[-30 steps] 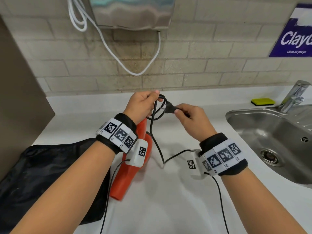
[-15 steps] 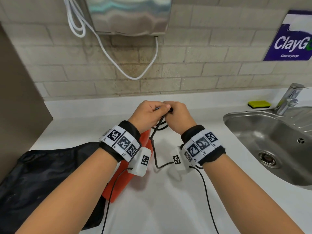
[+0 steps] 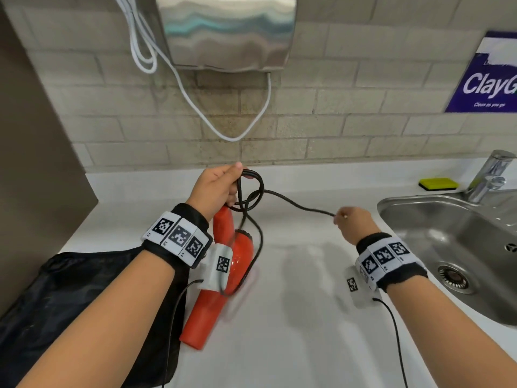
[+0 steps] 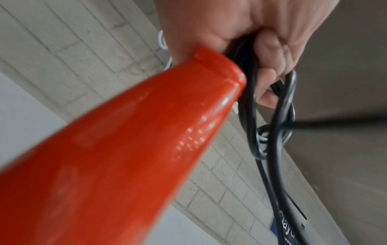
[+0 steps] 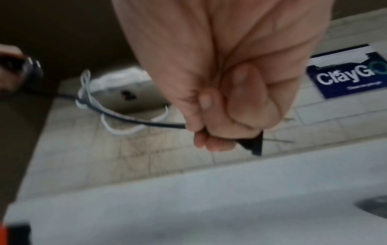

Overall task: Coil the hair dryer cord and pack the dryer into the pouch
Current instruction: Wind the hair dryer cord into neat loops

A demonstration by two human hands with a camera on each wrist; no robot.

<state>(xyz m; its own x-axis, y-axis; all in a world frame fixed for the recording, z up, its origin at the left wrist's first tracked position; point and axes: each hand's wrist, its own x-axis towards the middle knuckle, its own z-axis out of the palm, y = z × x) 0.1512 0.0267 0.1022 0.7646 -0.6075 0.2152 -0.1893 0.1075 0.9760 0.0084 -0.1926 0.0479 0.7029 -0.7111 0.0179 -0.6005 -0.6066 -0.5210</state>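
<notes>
The orange-red hair dryer [image 3: 223, 273] hangs tilted over the white counter, its handle end [image 4: 220, 69] up at my left hand [image 3: 216, 189]. That hand grips several loops of the black cord [image 3: 253, 191] against the handle; the loops [image 4: 272, 116] dangle below its fingers. One strand of cord [image 3: 299, 205] runs right to my right hand [image 3: 354, 224], which holds the black plug [image 5: 253, 144] in a closed fist. The black pouch [image 3: 70, 303] lies flat on the counter at the lower left, under my left forearm.
A steel sink [image 3: 453, 247] with a tap [image 3: 489, 175] sits at the right, a yellow-green sponge [image 3: 437, 184] behind it. A metal hand dryer [image 3: 226, 32] with a white cable [image 3: 195, 102] hangs on the tiled wall. A brown panel [image 3: 33, 163] stands at left.
My hands were together at the coil half a second ago. The right hand has since pulled the plug end out to the right, drawing a strand of cord taut between the hands.
</notes>
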